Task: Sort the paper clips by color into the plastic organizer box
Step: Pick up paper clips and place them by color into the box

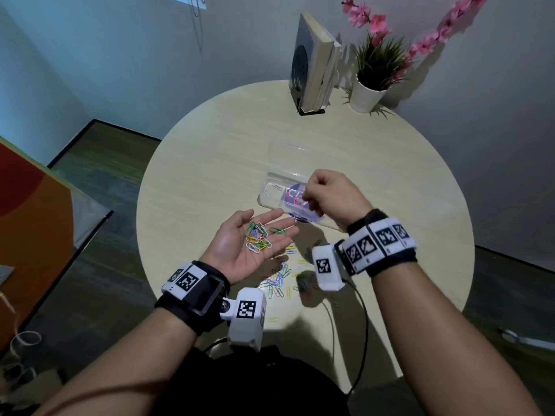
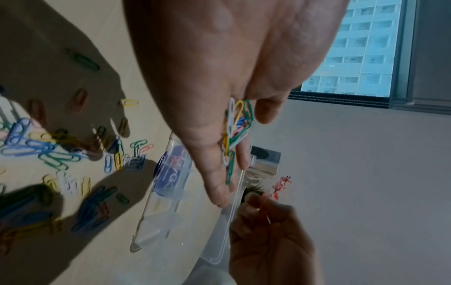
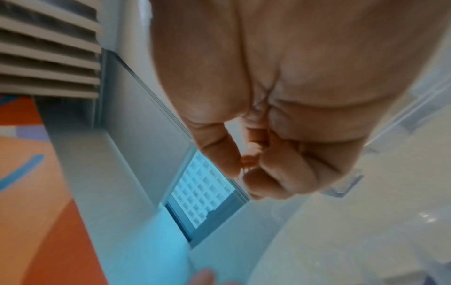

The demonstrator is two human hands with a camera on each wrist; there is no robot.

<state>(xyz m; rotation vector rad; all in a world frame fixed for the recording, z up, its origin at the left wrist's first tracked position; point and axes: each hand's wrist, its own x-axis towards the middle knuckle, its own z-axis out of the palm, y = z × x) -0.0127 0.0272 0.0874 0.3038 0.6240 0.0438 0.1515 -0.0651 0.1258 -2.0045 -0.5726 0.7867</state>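
My left hand (image 1: pixel 271 219) is held palm up above the round table (image 1: pixel 210 163), fingers straight, carrying several mixed-colour paper clips (image 1: pixel 257 237); the same clips (image 2: pixel 236 131) lie against its fingers in the left wrist view. My right hand (image 1: pixel 309 196) hovers over the clear plastic organizer box (image 1: pixel 271 190), whose lid stands open. Its thumb and fingers pinch a small pinkish-red paper clip (image 3: pixel 247 161). A couple of pale clips lie in the box's left compartments. Several loose clips (image 1: pixel 280 279) are scattered on the table under my wrists.
Books in a black stand (image 1: pixel 312 61) and a white potted plant (image 1: pixel 368 91) with pink flowers sit at the table's far edge. A round blue sticker (image 1: pixel 295 192) shows on the box. Wrist-camera cables (image 1: pixel 363 319) trail over the near table edge.
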